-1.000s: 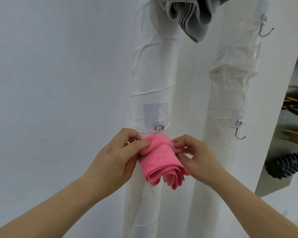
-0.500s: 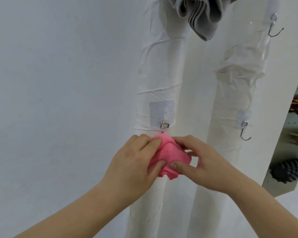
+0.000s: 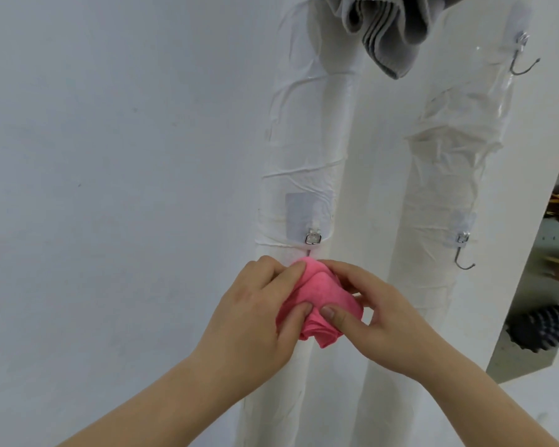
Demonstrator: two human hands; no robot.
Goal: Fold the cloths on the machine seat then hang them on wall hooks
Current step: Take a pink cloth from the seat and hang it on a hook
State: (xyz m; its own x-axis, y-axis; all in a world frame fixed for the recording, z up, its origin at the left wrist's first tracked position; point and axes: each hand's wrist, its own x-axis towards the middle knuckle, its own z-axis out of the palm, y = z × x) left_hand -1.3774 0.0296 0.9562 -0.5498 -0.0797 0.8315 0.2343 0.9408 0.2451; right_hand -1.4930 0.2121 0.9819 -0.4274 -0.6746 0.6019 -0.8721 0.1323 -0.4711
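Note:
A folded pink cloth is bunched between both hands, just below the lower hook on the left white-wrapped pipe. My left hand grips its left side, thumb pressed on the front. My right hand grips its right side, thumb on the cloth's lower fold. The hook's curved tip is hidden behind the cloth. A grey cloth hangs at the top between the pipes.
The right wrapped pipe carries two bare metal hooks, one high and one lower. A plain white wall fills the left. At the far right, a shelf edge shows a black ridged roller.
Both hands have closed in over the pink cloth and lifted it closer under the lower left hook; the cloth's hanging folds are now gathered into a tighter bunch.

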